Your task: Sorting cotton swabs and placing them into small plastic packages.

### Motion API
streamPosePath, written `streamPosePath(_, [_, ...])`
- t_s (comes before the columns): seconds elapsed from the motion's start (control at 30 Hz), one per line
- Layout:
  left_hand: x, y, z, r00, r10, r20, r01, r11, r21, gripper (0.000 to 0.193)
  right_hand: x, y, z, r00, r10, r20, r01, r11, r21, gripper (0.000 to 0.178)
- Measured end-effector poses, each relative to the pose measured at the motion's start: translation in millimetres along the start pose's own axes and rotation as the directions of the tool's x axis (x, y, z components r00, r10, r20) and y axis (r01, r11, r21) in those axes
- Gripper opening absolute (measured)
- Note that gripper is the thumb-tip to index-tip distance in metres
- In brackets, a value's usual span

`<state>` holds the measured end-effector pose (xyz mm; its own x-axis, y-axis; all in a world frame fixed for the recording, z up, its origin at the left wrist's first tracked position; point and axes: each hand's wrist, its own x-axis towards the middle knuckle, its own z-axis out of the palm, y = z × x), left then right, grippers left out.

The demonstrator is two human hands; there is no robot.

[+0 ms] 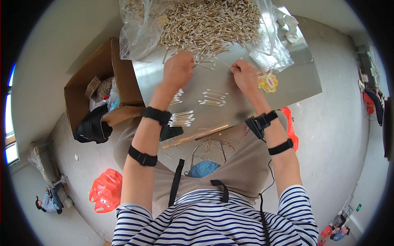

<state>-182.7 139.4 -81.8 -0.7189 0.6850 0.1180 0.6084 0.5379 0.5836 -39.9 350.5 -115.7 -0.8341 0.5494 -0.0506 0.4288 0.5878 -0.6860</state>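
A large heap of cotton swabs (209, 25) lies at the far side of the metal table (283, 88). My left hand (178, 70) is closed at the heap's near edge; a few loose swabs (204, 65) lie by its fingertips, and what its fingers hold is hidden. Between thumb and finger, my right hand (245, 77) pinches one cotton swab (223, 62), its stick slanting up to the left. Nearer me are a small row of swabs (213, 98), a denser row (181, 119) at the left, and another group (176, 97) partly behind my left wrist.
Clear plastic bags (139, 33) flank the heap. Yellow printed packets (267, 82) sit right of my right hand. An open cardboard box (119, 69) stands against the table's left. Red plastic bags (106, 190) and a blue round item (203, 168) are lower down, with swabs scattered below the table edge.
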Motion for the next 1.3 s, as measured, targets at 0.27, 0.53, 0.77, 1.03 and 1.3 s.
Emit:
streamPosePath(0.27, [-51, 23, 41, 0.969, 0.224, 0.104, -0.230, 0.972, 0.048, 0.014, -39, 12, 6, 0.944, -0.323, -0.072, 0.324, 0.946, 0.000, 0.007])
streamPosePath(0.53, [-52, 28, 51, 0.995, 0.084, -0.050, -0.091, 0.981, -0.168, 0.015, -57, -5, 20, 0.927, -0.375, 0.005, 0.375, 0.926, -0.035, 0.007])
streamPosePath(0.77, [-38, 19, 43, 0.990, 0.053, -0.128, -0.059, 0.997, -0.044, 0.012, -29, -10, 23, 0.944, -0.317, -0.092, 0.316, 0.948, -0.022, 0.010])
streamPosePath(1.03, [0, 9, 52, 0.970, 0.140, -0.201, -0.114, 0.984, 0.137, 0.013, 4, -36, 48, 0.957, -0.256, -0.138, 0.237, 0.962, -0.138, 0.015])
streamPosePath(1.3, [-1, 21, 59, 0.944, 0.277, -0.179, -0.214, 0.928, 0.304, 0.009, 9, -19, 34, 0.967, -0.144, -0.209, 0.116, 0.983, -0.143, 0.005])
